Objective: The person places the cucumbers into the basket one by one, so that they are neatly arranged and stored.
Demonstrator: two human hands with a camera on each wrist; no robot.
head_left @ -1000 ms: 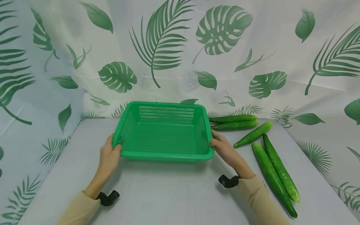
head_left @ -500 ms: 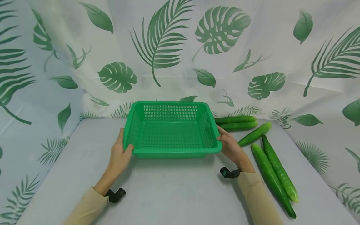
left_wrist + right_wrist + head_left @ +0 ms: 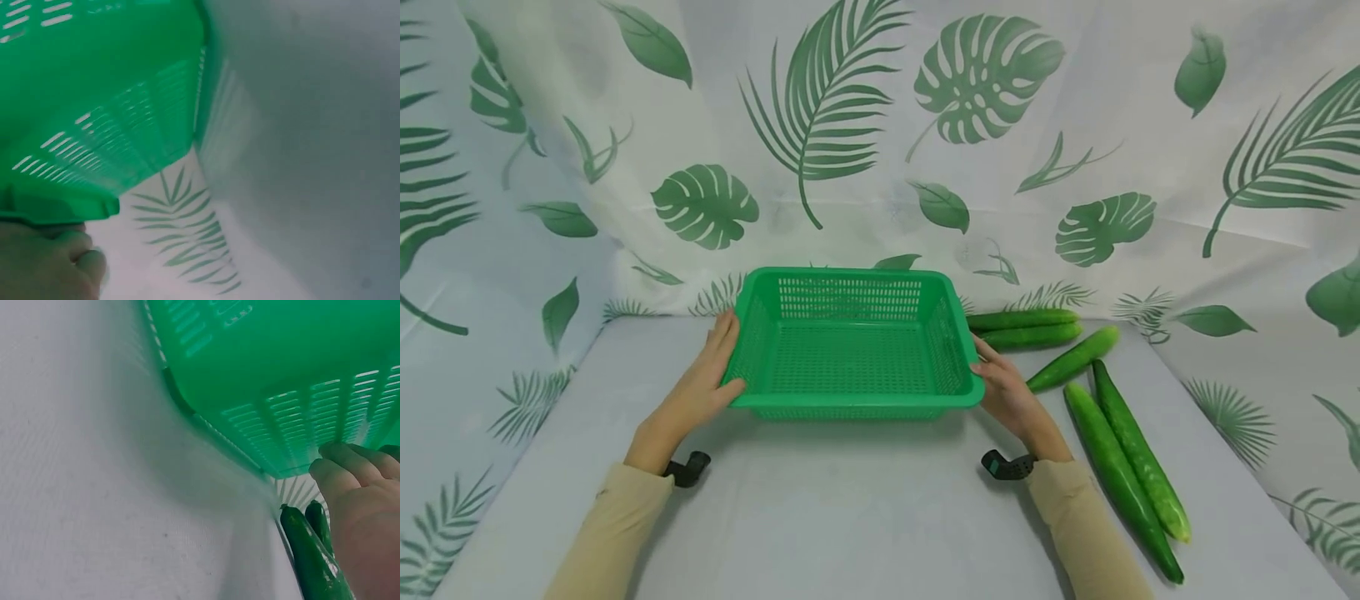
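Note:
A green plastic basket (image 3: pixel 850 400) with slotted walls sits at the back middle of the table. My left hand (image 3: pixel 696 387) lies along its left side, fingers stretched up the outside of the rim and thumb at the front left corner. In the left wrist view part of that hand (image 3: pixel 50 262) shows just below the rim. At the opposite side my right hand (image 3: pixel 1011 396) holds the rim, thumb on top. The right wrist view shows its fingers (image 3: pixel 350 465) against the outer wall, under the rim. Nothing lies inside the basket.
Several cucumbers lie right of the basket: a pair (image 3: pixel 1030 325) at the back, a shorter one (image 3: pixel 1075 358) at an angle, and two long ones (image 3: pixel 1123 483) beside the right sleeve. A leaf-printed cloth (image 3: pixel 865 225) rises behind the white table.
The basket moved right at first, then stayed about in place. My left hand has turned, its wrist shifting left and its fingers straightening along the rim. My right hand keeps its hold.

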